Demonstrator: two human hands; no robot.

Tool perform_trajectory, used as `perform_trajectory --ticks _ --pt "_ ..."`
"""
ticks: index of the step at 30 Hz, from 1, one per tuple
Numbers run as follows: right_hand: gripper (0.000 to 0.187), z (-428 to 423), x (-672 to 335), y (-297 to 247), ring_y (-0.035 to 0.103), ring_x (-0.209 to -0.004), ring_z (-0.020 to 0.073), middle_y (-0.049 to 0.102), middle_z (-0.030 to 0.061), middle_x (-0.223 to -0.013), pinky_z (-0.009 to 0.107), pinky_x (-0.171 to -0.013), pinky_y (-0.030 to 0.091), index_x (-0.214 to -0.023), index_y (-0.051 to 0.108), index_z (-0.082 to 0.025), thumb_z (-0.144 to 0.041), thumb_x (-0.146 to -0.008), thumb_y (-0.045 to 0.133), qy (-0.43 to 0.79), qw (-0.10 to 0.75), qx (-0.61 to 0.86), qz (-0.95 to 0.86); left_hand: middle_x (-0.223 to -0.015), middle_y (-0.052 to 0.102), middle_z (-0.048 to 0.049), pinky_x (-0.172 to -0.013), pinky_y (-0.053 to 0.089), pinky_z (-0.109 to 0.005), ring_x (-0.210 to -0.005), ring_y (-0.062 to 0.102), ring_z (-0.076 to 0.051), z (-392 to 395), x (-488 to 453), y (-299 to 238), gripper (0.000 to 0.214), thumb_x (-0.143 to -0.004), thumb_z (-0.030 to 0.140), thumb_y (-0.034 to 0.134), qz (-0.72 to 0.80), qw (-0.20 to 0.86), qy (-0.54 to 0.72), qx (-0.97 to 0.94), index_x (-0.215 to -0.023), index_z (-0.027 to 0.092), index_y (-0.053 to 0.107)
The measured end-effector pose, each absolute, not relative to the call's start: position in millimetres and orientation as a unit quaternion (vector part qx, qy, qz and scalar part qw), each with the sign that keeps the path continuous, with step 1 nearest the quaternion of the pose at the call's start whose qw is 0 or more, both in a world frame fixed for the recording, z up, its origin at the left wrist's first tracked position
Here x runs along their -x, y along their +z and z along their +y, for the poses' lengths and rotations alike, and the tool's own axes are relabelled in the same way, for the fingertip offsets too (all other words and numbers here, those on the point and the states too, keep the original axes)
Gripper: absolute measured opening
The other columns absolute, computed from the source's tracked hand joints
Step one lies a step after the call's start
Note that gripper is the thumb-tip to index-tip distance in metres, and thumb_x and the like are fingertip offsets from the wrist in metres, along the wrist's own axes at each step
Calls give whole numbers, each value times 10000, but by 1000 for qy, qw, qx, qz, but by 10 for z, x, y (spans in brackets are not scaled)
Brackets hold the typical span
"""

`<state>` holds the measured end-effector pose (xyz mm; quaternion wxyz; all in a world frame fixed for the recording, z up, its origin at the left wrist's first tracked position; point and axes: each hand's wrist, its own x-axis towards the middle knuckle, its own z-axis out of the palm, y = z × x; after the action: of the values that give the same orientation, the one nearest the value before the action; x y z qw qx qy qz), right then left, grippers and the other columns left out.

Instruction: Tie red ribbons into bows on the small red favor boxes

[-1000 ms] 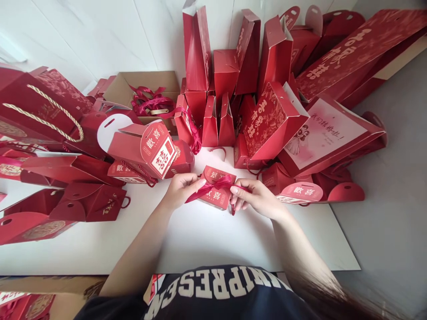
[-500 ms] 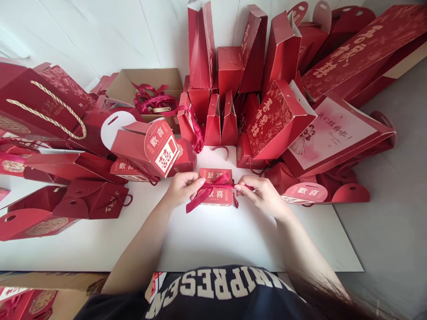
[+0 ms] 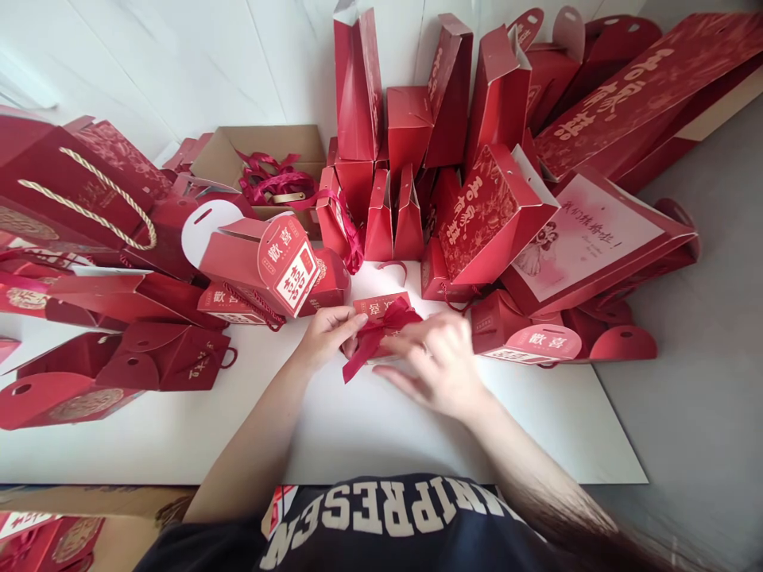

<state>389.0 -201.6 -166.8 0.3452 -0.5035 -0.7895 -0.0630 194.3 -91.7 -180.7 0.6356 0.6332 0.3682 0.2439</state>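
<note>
I see the small red box (image 3: 380,303) between both hands at the worktop (image 3: 381,433): left hand (image 3: 331,334) pinches its edge; right hand (image 3: 438,361) blurred, hold unclear. Likely light, crushable; best held by sides.

There are two hands, one left (image 3: 331,338) and one right (image 3: 444,365), at one small red box (image 3: 370,303) with one ribbon bow (image 3: 390,319). Behind stand two slim red boxes (image 3: 380,218) side by side, three tall red boxes (image 3: 356,95) and one cardboard box (image 3: 214,163) of ribbons. One bag (image 3: 89,187) has a rope handle; one box (image 3: 593,230) shows a printed couple. Overlapping red boxes elsewhere exceed a dozen, their exact number hidden.
</note>
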Motion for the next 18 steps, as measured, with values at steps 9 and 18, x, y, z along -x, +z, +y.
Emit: perform_trajectory --ticks 9,18 --pt "269 -2015 -3448 -1936 518 -815 178 661 34 -893 356 -758 340 -1191 635 -257 -159 -972 514 -50 329 488 -807 -578 379 45 -501 286 -219 -553 359 -75 -929 -2000 -1713 416 -756 425 738 406 534 251 -698 -599 147 471" --pt "210 -1969 -3511 -1886 552 -831 165 686 21 -889 340 -762 354 -1064 678 -263 -182 -985 501 -4 361 489 -794 -583 338 49 -518 276 -229 -561 342 -86 -931 -1983 -1719 446 -760 442 723 417 537 240 -693 -597 164 415"
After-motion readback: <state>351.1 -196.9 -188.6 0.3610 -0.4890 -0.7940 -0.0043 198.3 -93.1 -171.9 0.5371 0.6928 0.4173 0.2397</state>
